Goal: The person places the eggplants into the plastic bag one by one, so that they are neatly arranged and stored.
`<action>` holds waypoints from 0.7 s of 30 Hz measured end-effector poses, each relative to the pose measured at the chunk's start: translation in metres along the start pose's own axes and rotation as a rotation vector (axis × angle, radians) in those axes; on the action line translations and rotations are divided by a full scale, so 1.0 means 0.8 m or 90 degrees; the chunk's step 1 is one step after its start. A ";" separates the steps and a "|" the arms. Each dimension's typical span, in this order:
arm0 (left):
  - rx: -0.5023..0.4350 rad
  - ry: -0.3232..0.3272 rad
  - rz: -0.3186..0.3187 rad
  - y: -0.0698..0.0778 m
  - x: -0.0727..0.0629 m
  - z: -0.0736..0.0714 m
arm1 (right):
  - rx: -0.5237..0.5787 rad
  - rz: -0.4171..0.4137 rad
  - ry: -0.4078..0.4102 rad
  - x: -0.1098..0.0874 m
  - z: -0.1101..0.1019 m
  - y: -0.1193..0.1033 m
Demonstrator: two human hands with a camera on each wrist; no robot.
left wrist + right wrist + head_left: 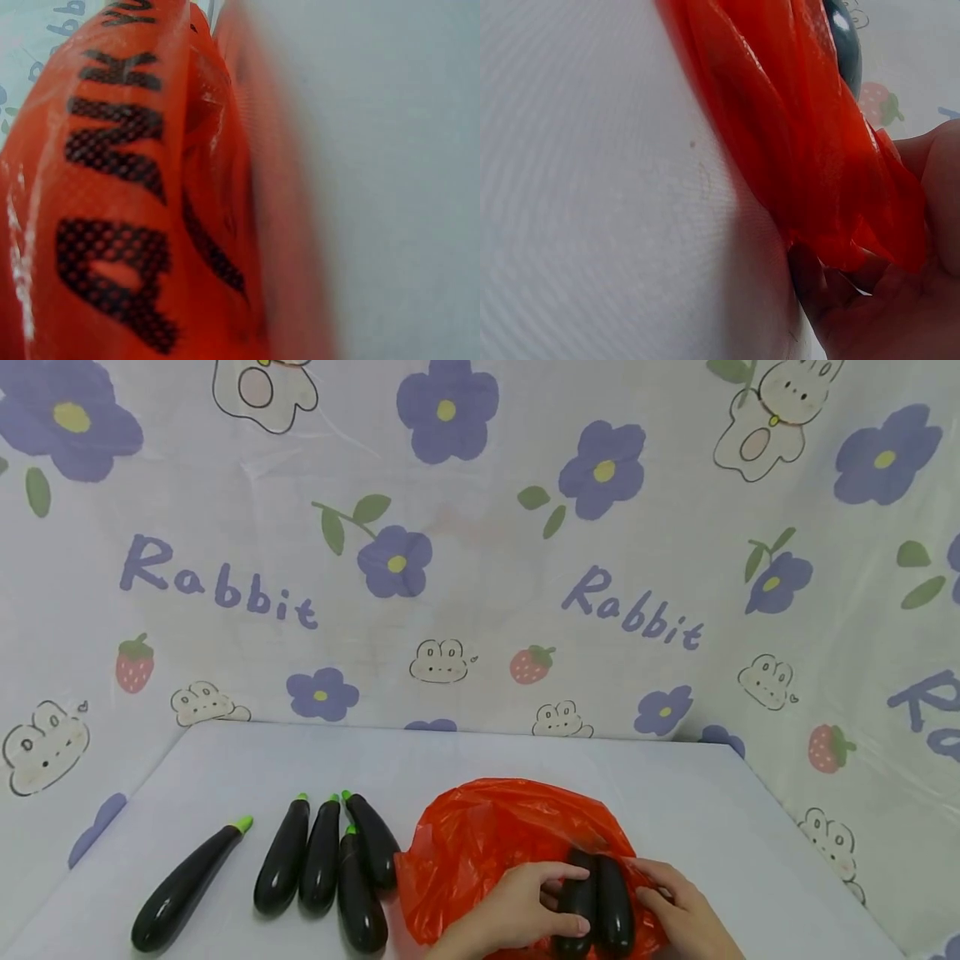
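Two dark eggplants lie side by side at the front of a red plastic bag (465, 843), the left eggplant (576, 906) and the right eggplant (616, 906). My left hand (517, 902) grips the left one, thumb and fingers curled over its side. At the bag's right edge, my right hand (686, 910) holds the gathered plastic. The right wrist view shows this hand (922, 300) around the crumpled bag (802, 150), with part of a dark eggplant (845, 49) behind it. Only the bag's printed side (112, 187) fills the left wrist view; the left hand is hidden there.
Left of the bag, several more eggplants with green stems lie on the white table (300, 752), the nearest eggplant (360, 893) close to the bag. A single eggplant (187, 889) lies farther left. A patterned cloth (480, 610) hangs behind the table.
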State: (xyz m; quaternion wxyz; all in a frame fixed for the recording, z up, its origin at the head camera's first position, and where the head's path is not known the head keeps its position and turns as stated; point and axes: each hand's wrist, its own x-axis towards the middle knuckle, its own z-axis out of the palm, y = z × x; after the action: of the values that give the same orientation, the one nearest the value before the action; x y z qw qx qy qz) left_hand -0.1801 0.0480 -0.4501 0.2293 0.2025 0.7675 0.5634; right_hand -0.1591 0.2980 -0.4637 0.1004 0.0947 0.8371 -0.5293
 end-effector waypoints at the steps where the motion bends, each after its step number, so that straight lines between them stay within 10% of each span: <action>1: 0.002 0.002 0.001 0.001 0.000 0.000 | 0.008 0.001 0.000 0.000 0.000 -0.001; 21: -0.005 0.022 -0.015 0.004 0.001 0.003 | -0.031 -0.020 0.007 0.002 -0.002 0.001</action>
State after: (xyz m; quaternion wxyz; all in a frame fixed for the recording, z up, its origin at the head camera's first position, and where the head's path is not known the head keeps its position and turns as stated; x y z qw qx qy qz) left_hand -0.1790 0.0513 -0.4476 0.2233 0.1831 0.7715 0.5670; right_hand -0.1605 0.3002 -0.4642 0.0900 0.0818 0.8516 -0.5099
